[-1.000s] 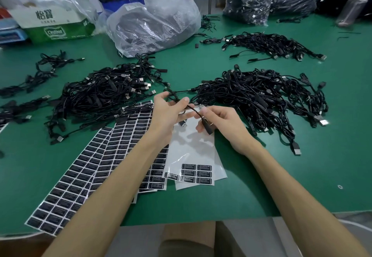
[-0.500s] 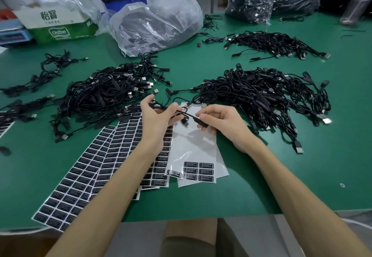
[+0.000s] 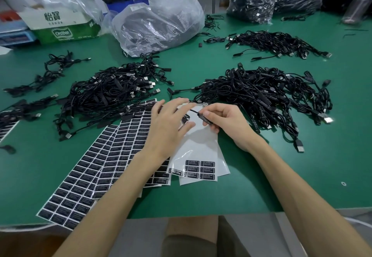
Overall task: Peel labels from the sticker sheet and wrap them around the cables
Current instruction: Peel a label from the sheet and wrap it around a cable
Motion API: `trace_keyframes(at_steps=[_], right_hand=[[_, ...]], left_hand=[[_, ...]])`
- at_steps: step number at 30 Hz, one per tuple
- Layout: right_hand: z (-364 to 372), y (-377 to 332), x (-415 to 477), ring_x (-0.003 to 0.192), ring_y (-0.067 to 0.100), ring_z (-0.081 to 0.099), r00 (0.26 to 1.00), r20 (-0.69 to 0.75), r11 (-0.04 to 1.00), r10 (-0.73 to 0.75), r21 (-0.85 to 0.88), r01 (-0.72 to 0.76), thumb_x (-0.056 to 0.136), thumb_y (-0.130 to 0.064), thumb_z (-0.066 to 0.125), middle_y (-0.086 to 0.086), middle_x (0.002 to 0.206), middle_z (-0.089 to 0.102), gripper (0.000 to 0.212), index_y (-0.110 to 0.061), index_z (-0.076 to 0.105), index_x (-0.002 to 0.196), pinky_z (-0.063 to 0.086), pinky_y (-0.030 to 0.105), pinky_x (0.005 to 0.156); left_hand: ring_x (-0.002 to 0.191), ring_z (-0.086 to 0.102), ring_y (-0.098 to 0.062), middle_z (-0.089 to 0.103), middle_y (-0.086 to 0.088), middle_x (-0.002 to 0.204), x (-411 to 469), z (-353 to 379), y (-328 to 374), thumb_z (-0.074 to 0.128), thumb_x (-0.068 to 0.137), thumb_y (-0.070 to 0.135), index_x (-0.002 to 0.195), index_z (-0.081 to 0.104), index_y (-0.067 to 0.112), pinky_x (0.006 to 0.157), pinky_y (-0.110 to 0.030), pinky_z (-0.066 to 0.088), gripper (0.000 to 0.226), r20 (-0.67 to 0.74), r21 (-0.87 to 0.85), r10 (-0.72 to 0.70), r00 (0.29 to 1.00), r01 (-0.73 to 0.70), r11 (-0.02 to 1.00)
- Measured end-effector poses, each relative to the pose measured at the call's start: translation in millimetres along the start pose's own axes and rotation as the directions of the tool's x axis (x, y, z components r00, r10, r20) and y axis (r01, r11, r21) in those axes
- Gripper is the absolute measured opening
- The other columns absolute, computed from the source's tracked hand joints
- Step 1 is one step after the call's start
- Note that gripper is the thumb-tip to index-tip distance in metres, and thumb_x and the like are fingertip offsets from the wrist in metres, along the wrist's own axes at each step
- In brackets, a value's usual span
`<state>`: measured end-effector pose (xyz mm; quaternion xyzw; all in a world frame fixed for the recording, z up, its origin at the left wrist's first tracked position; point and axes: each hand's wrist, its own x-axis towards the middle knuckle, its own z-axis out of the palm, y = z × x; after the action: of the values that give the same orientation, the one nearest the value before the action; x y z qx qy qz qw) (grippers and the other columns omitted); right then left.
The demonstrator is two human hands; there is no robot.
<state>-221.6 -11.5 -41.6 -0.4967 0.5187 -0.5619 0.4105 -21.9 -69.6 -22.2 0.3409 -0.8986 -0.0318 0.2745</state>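
Labels (image 3: 201, 169) are nearly gone from the working sheet: only a small block of black rectangles is left at the 6 o'clock end of a mostly bare white backing sheet (image 3: 201, 146). This sheet lies flat on the green surface (image 3: 40, 156) right under both hands, probably so the next label is a short reach away. Full sticker sheets (image 3: 124, 142) fan out at 8 o'clock, overlapping one another, likely as the next supply.

The right hand (image 3: 227, 123) pinches a black cable (image 3: 203, 118) by its slim inline block, thumb and fingertips curled round it. It holds the block just above the bare part of the backing sheet, with the thin lead running off toward 10 o'clock. Held this way the block's flat face seems to be turned up for a label.

The left hand (image 3: 169, 127) hovers beside it with fingers spread and straight, gripping nothing that I can make out. A dark loop shows by its thumb, but I cannot tell whether the two touch. No peeled label is visible on any fingertip.

Tangled cable heaps flank the work, one pile (image 3: 108, 91) at 10 o'clock and a larger pile (image 3: 261, 93) at 2 o'clock. I cannot tell which of them is already labelled. Clear plastic bags (image 3: 161, 21) sit at 12 o'clock.
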Motion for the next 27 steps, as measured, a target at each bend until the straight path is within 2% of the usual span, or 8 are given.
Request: trace_keyframes(at_steps=[4, 8, 13, 16, 19, 23, 26, 27], right_hand=[[-1.2, -1.6, -0.6, 0.056, 0.017, 0.051, 1.000, 0.029, 0.999, 0.012, 0.035, -0.013, 0.100, -0.011, 0.066, 0.008, 0.071, 0.071, 0.015, 0.002, 0.071, 0.106, 0.044, 0.021, 0.053], [-1.7, -5.3, -0.8, 0.056, 0.020, 0.049, 0.999, 0.023, 0.998, 0.027, 0.055, -0.028, 0.099, -0.005, 0.066, 0.010, 0.072, 0.072, 0.017, 0.009, 0.063, 0.107, 0.043, 0.023, 0.055], [4.7, -8.5, -2.9, 0.059, 0.018, 0.055, 0.998, 0.033, 0.992, 0.044, -0.117, -0.040, 0.101, -0.008, 0.065, 0.009, 0.071, 0.071, 0.012, 0.003, 0.065, 0.100, 0.047, 0.027, 0.057], [5.9, -10.1, -4.0, 0.064, 0.018, 0.059, 0.999, 0.011, 0.983, 0.045, -0.180, -0.042, 0.101, -0.004, 0.061, 0.011, 0.074, 0.073, 0.008, 0.000, 0.068, 0.104, 0.050, 0.031, 0.063], [6.1, -9.6, -4.4, 0.070, 0.022, 0.064, 0.999, -0.039, 0.970, 0.025, -0.243, -0.033, 0.099, -0.003, 0.061, 0.010, 0.079, 0.076, 0.009, -0.003, 0.068, 0.104, 0.057, 0.038, 0.075], [7.3, -7.2, -2.0, 0.090, 0.021, 0.071, 0.993, -0.114, 0.940, -0.018, -0.341, -0.022, 0.096, -0.006, 0.065, 0.001, 0.089, 0.078, 0.012, -0.010, 0.068, 0.108, 0.054, 0.030, 0.088], [7.9, -6.9, -1.6, 0.094, 0.014, 0.070, 0.994, -0.104, 0.928, -0.030, -0.371, -0.011, 0.096, -0.006, 0.066, 0.001, 0.097, 0.077, 0.016, -0.011, 0.067, 0.112, 0.048, 0.013, 0.083], [7.9, -7.1, -1.6, 0.096, 0.014, 0.070, 0.995, -0.095, 0.924, -0.031, -0.382, -0.008, 0.096, -0.006, 0.066, 0.002, 0.099, 0.077, 0.017, -0.010, 0.066, 0.113, 0.048, 0.013, 0.083]], left_hand=[[0.117, 0.061, -0.021, 0.072, -0.004, 0.120, 5.6, 5.9, 10.7, 0.072, 0.095, 0.021, 0.131, 0.067, 0.012, 0.119, -0.036, 0.030, 0.037, -0.034, -0.053, 0.130, 0.991, -0.132, 0.990], [0.088, 0.064, -0.030, 0.069, -0.005, 0.095, 6.0, 1.6, 12.1, 0.064, 0.100, 0.017, 0.123, 0.073, 0.008, 0.087, -0.044, 0.051, 0.026, -0.044, -0.121, 0.116, 0.992, -0.120, 0.985], [0.074, 0.054, -0.019, 0.059, -0.002, 0.080, 11.3, -9.3, 0.2, 0.051, 0.108, 0.022, 0.106, 0.070, 0.006, 0.071, -0.040, 0.047, 0.025, 0.235, -0.322, 0.021, 0.972, 0.058, 0.945], [0.053, 0.041, -0.007, 0.053, 0.010, 0.061, 5.6, -12.6, -3.8, 0.049, 0.108, 0.022, 0.087, 0.066, 0.016, 0.053, -0.021, 0.033, 0.028, 0.242, -0.418, -0.078, 0.967, 0.176, 0.891], [0.048, 0.039, -0.005, 0.050, 0.019, 0.054, -1.4, -15.2, -10.4, 0.050, 0.107, 0.024, 0.078, 0.061, 0.023, 0.049, -0.018, 0.032, 0.031, 0.249, -0.435, -0.119, 0.961, 0.221, 0.873], [0.050, 0.035, -0.004, 0.043, 0.016, 0.056, -10.9, -17.6, -15.9, 0.064, 0.098, 0.049, 0.101, 0.070, 0.033, 0.051, -0.021, 0.031, 0.017, 0.445, -0.338, -0.086, 0.891, 0.257, 0.905], [0.055, 0.037, -0.007, 0.034, 0.025, 0.058, -20.8, -17.3, -14.6, 0.077, 0.076, 0.067, 0.130, 0.066, 0.036, 0.054, -0.019, 0.030, 0.063, 0.538, -0.330, -0.067, 0.840, 0.283, 0.901], [0.059, 0.043, -0.009, 0.062, 0.029, 0.070, -23.5, -16.5, -12.9, 0.079, 0.070, 0.072, 0.137, 0.062, 0.035, 0.054, -0.016, 0.033, 0.078, 0.543, -0.328, -0.045, 0.838, 0.262, 0.908]])
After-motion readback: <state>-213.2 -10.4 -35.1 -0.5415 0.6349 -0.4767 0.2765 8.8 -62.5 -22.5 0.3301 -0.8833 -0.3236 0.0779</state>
